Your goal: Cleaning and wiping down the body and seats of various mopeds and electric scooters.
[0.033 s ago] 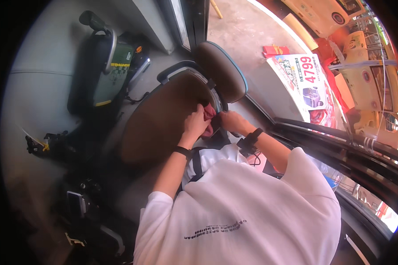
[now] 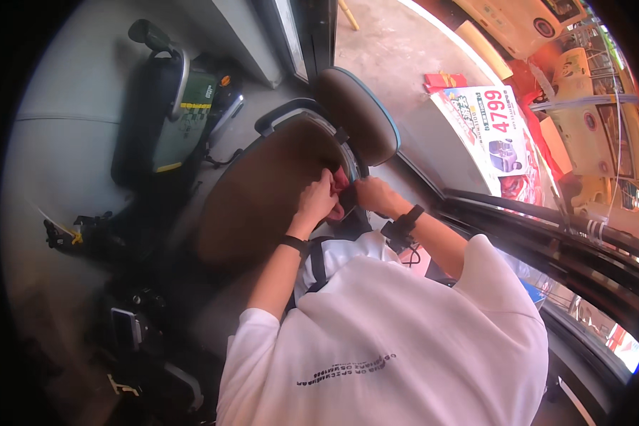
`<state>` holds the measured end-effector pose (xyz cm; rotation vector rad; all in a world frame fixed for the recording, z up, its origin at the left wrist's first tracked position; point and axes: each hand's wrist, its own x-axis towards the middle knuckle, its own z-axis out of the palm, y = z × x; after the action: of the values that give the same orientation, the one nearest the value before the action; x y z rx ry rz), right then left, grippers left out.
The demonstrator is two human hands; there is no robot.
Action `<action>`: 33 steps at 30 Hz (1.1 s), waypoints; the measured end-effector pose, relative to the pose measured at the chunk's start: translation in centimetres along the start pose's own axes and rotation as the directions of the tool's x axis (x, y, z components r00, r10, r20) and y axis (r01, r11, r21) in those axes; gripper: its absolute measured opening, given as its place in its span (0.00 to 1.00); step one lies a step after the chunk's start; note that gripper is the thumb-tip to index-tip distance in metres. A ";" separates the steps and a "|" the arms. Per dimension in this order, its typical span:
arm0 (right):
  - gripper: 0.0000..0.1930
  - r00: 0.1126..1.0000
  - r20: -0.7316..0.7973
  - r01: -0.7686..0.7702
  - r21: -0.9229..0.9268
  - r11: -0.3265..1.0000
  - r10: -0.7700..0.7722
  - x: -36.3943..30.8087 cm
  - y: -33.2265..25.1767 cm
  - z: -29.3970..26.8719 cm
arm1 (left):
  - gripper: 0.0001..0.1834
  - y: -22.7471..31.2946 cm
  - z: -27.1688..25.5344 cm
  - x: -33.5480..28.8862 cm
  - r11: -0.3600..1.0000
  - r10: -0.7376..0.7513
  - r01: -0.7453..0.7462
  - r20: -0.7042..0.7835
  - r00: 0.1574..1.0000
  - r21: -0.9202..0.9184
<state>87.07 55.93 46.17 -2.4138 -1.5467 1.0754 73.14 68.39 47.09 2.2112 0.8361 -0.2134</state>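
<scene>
A brown chair seat [image 2: 263,177] fills the middle, with its brown, teal-edged backrest [image 2: 358,113] beyond and a dark curved armrest [image 2: 287,113] beside it. My left hand [image 2: 317,199] is closed on a crumpled pinkish-red cloth [image 2: 341,179], pressed against the seat's right edge. Just right of the cloth, my right hand [image 2: 378,195] is curled closed at the seat's rim. What its fingers hold is hidden. A black band circles each of my wrists.
Left stands a green-and-black wheeled thing [image 2: 192,99] with yellow trim. A phone-like device [image 2: 126,329] on dark gear sits lower left. Dark door rails [image 2: 547,231] run along the right. Beyond them are a printed poster board [image 2: 503,131] and cream toy-like vehicles [image 2: 582,135].
</scene>
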 end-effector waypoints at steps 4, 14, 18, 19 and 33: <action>0.19 0.991 -0.108 0.076 -0.013 0.997 -0.077 0.0 -6.7 -5.4 | 0.17 -2.0 -1.6 0.8 0.933 0.015 0.119 0.367 0.930 -0.340; 0.16 0.628 -0.747 0.442 0.112 0.890 -0.218 16.3 -9.7 -3.7 | 0.26 -4.7 -3.7 2.4 0.987 0.095 -0.140 -0.420 0.902 -0.078; 0.13 0.637 -0.686 0.348 -0.152 0.925 -0.352 19.6 -11.7 -4.4 | 0.25 -6.1 -4.5 3.0 0.993 0.078 -0.112 -0.498 0.864 -0.039; 0.13 0.641 -0.681 0.346 -0.156 0.925 -0.355 20.7 -12.1 -4.4 | 0.28 -7.0 -4.5 3.2 0.999 0.020 -0.041 -0.494 0.869 -0.030; 0.07 0.750 -0.554 0.252 -0.266 0.931 -0.361 24.6 -8.6 -6.3 | 0.29 -11.2 -6.9 5.0 0.989 -0.100 0.131 -0.352 0.930 0.064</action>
<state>90.20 82.23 41.85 -2.1539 -1.7423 0.0834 69.28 81.40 43.41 2.3193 1.1715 0.0937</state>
